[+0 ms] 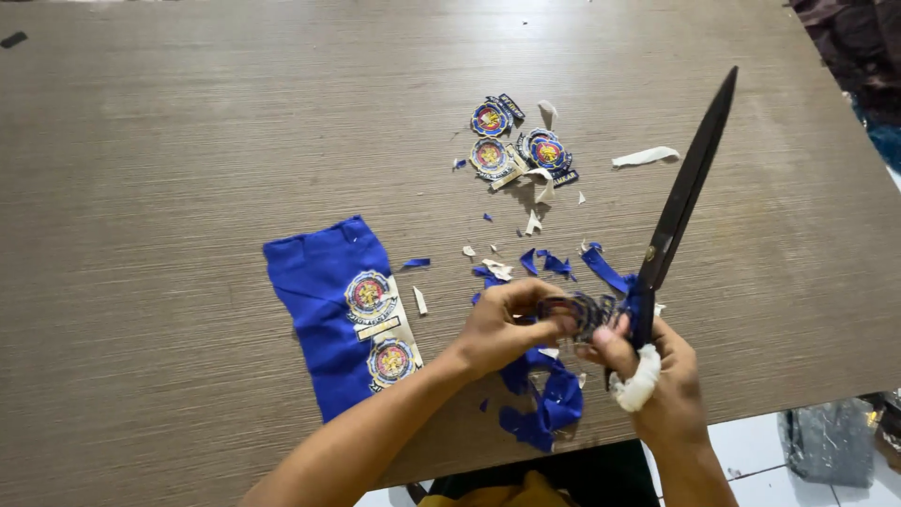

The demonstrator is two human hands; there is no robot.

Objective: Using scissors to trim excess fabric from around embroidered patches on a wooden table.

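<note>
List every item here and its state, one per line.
Left hand: pinching a badge at the scissors.
Right hand: gripping black scissors, blades shut, pointing up.
Blue cloth strip: flat, two badges uncut.
Cut badges: piled loose.
Blue scraps: scattered at table edge.

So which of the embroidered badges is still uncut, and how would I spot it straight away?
Start at the brown wooden table and find the big blue cloth strip lying left of the left hand. Two round badges sit on its right edge, one above the other. Unlike the three loose badges farther up the table, these are still joined to the cloth.
</note>
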